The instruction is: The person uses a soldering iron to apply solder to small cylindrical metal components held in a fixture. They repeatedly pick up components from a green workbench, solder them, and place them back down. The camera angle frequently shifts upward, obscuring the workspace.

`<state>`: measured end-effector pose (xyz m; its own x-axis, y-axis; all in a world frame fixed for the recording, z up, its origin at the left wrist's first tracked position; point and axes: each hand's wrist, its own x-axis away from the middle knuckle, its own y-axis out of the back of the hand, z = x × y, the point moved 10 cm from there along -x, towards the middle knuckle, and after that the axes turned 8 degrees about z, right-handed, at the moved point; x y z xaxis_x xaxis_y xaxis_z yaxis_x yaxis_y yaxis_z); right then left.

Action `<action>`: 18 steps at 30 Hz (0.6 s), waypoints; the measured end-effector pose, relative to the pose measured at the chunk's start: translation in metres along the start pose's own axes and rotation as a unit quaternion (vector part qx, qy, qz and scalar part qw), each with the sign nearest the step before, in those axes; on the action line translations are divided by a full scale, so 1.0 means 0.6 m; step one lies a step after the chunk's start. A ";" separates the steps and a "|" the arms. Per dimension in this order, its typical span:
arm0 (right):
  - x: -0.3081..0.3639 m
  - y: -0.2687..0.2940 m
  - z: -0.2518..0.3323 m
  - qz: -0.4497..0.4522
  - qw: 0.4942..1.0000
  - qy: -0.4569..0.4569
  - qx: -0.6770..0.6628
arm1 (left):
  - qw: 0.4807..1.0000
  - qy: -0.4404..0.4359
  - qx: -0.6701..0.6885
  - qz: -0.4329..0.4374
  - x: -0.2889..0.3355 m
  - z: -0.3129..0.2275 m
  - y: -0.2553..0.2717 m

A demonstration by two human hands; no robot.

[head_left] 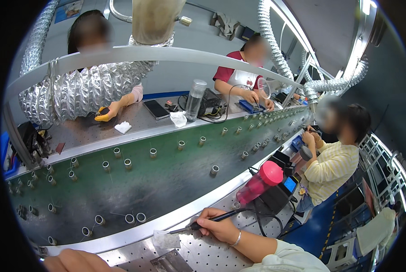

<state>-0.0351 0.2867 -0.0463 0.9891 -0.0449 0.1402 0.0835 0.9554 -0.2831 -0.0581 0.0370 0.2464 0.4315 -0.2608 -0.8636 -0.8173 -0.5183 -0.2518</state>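
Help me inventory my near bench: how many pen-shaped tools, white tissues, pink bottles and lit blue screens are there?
Pen-shaped tool: 1
White tissue: 1
Pink bottle: 1
Lit blue screen: 1
Total: 4

Pink bottle [260, 182], black phone [156, 109], silvery duct [82, 94], probably a white stool [340, 255]

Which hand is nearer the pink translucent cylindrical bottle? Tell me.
Right. The right hand is below-left of the bottle in view; the left hand lies much farther left.
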 end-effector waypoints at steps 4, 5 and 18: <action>0.004 -0.003 0.007 -0.002 1.000 -0.003 0.010 | 0.998 0.012 -0.006 0.058 -0.008 0.009 -0.015; 0.002 -0.003 0.008 0.000 1.000 0.000 0.006 | 0.997 0.009 -0.007 0.078 -0.009 0.011 -0.020; 0.000 0.001 -0.002 0.010 1.000 0.002 -0.001 | 0.931 0.078 0.198 0.296 -0.029 0.037 -0.078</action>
<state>-0.0349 0.2869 -0.0473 0.9910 -0.0261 0.1313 0.0634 0.9554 -0.2886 -0.0358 0.0838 0.2632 -0.1149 -0.5370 -0.8357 -0.9929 0.0871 0.0805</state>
